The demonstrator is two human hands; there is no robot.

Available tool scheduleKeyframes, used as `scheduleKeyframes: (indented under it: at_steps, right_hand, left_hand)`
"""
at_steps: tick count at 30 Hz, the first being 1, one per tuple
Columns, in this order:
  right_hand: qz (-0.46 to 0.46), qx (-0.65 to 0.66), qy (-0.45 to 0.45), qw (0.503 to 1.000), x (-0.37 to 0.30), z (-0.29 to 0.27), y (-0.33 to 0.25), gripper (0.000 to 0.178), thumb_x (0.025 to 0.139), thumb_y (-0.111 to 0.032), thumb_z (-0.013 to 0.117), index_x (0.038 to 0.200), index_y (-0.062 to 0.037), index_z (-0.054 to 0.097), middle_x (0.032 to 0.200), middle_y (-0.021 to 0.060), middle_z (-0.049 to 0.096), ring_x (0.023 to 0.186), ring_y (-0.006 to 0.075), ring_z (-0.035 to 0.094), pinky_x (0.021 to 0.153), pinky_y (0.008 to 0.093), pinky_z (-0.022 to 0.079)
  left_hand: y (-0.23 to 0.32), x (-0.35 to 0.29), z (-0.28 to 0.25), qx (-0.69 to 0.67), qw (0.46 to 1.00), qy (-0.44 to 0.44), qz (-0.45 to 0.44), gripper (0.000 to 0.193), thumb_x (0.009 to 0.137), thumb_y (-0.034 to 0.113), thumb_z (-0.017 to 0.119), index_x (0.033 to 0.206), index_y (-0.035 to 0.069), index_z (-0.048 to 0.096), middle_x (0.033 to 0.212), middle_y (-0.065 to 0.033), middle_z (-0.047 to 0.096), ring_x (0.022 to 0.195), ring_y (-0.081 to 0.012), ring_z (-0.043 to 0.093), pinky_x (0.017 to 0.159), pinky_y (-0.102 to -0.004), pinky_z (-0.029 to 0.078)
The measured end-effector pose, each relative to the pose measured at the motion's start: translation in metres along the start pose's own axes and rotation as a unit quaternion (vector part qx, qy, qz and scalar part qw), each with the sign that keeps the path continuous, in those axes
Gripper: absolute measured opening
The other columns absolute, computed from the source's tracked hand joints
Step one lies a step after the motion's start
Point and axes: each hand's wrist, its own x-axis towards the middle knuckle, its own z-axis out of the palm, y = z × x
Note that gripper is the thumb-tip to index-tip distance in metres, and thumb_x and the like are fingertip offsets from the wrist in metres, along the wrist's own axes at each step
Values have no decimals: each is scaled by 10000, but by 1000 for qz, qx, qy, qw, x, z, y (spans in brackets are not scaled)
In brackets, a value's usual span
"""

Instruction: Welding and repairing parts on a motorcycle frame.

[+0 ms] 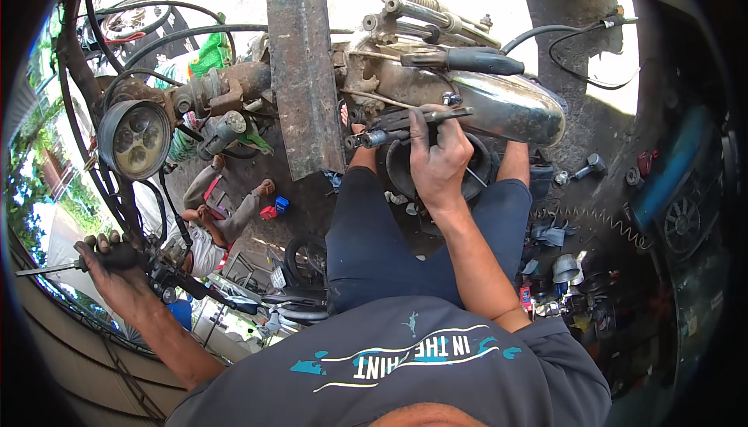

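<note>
My left hand (123,271) is closed around a black handlebar grip (118,256) at the far left, with a silver lever (48,269) sticking out past the fingers. My right hand (442,158) is closed on a dark metal plier-like tool (401,121), its thumb and fingers along the near end, just below the front fender. Shiny and dented, the fender (510,107) lies on its side in front of me. Across its top rest pliers with dark handles (475,61). Fork tubes with a spring (436,18) stand behind the fender.
A rusty angle iron (300,76) crosses the middle beside a round headlight (134,139). Between my legs is a dark round basin (401,166). Another person (214,232) sits at left. Metal parts (566,269) and a coiled hose (600,218) lie at right.
</note>
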Motion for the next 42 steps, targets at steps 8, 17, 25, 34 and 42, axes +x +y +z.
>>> scheduleKeyframes:
  at_steps: [8, 17, 25, 34, 42]
  right_hand:
    - [-20, 9, -36, 999, 0, -4, -9, 122, 985, -16, 754, 1065, -2, 663, 914, 140, 687, 778, 296, 719, 685, 399, 576]
    - [-34, 41, 14, 999, -4, -6, -7, 137, 985, -15, 755, 1076, 3, 655, 946, 149, 707, 815, 312, 723, 716, 386, 580]
    - [29, 78, 29, 996, -6, -5, -12, 92, 1007, -12, 731, 1060, 16, 662, 925, 132, 696, 746, 241, 726, 663, 359, 588]
    - [31, 93, 68, 993, -3, -7, -10, 122, 992, -30, 757, 1061, 1, 661, 929, 146, 689, 762, 318, 701, 698, 381, 563]
    - [27, 120, 51, 991, -1, -5, -6, 146, 993, -39, 757, 1091, 1, 656, 945, 159, 694, 774, 325, 706, 713, 392, 568]
  left_hand:
    - [0, 1, 1, 6, 1000, 14, 6, 359, 1059, 437, 716, 1149, 115, 588, 947, 6, 594, 930, -187, 605, 858, -370, 515]
    - [1, -3, 5, -1, 1000, 5, 6, 356, 1064, 424, 711, 1150, 103, 584, 939, 7, 609, 935, -186, 622, 843, -364, 530]
    - [3, -4, 7, 11, 1000, 21, 10, 357, 1062, 423, 714, 1154, 103, 583, 900, 8, 610, 905, -182, 626, 809, -342, 518]
    - [4, -1, 2, 4, 1000, 16, 6, 377, 1055, 416, 726, 1196, 105, 566, 972, -4, 600, 932, -196, 623, 846, -362, 531]
    - [4, -6, 12, 14, 999, 38, 14, 369, 1057, 426, 720, 1198, 113, 585, 958, -5, 581, 944, -194, 620, 845, -379, 539]
